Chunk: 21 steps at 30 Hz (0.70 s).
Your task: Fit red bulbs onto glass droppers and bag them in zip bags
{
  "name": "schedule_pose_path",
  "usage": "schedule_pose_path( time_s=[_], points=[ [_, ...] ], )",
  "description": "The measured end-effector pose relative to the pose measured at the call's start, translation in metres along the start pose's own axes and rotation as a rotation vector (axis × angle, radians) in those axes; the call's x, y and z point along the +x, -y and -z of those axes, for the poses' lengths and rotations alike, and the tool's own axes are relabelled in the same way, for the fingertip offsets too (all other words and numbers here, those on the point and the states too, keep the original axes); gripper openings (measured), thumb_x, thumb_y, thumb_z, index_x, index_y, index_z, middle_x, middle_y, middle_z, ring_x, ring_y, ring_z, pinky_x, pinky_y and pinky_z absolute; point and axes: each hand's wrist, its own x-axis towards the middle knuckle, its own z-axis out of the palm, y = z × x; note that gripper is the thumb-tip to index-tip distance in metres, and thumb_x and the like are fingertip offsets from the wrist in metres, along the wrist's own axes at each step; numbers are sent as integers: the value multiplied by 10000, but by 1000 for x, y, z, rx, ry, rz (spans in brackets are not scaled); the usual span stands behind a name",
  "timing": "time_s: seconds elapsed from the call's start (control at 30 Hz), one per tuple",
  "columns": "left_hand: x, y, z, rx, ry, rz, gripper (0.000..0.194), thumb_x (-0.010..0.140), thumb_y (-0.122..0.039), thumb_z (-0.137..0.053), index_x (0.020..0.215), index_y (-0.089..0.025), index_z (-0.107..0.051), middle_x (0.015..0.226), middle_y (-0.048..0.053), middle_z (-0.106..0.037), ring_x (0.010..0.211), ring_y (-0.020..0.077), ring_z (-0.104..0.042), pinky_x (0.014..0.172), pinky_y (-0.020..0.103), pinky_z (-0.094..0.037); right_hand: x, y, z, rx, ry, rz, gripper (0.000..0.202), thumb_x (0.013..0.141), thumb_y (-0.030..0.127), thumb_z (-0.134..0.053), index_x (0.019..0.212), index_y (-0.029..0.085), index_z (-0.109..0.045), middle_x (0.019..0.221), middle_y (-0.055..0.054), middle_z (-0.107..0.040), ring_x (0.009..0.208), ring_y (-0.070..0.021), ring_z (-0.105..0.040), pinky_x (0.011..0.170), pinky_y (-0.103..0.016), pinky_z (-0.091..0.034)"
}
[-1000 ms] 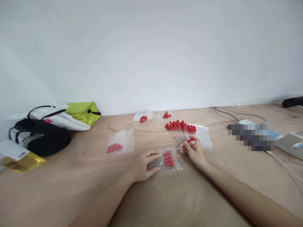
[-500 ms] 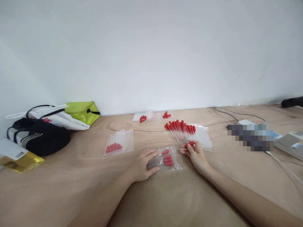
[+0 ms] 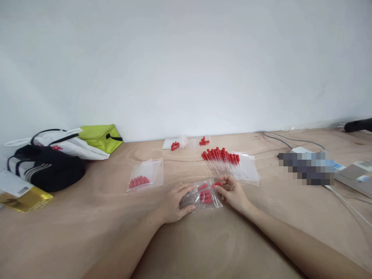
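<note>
A clear zip bag lies on the table with several red-bulbed droppers inside. My left hand holds down the bag's left end, thumb along the near side and fingers over the far side. At the bag's right mouth, my right hand pinches one dropper by its red bulb, the thin stem pointing left into the bag. Just beyond lies a fanned pile of droppers with clear stems, partly on flat clear bags.
To the left is another zip bag showing red bulbs. Small bags with red bulbs lie by the wall. A black bag, a green bag and a yellow pack stand far left. Cables and a grey device are right.
My right hand has moved left with the dropper, bringing its red bulb up to the bag's mouth. My left hand stays on the bag.
</note>
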Motion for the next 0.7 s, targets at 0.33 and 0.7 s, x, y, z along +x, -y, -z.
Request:
schedule_pose_path(
  time_s=[0.33, 0.7],
  points=[
    [0, 3, -3, -5, -9, -18, 549, 770, -380, -535, 1270, -225, -369, 1286, 71, -432, 1199, 239, -365, 1007, 424, -299, 8, -4, 2, -198, 216, 31, 258, 658, 412, -590, 714, 171, -517, 636, -3, -588, 456, -81, -469, 350, -185, -299],
    [1, 1, -2, 28, 14, 31, 557, 747, -375, -550, 1250, -192, -398, 1287, 93, -431, 1200, 254, -359, 1005, 443, -295, 17, -3, 6, -245, 317, 35, 269, 635, 412, -606, 627, 178, -472, 488, 60, -460, 397, -58, -391, 377, -188, -314]
  ],
)
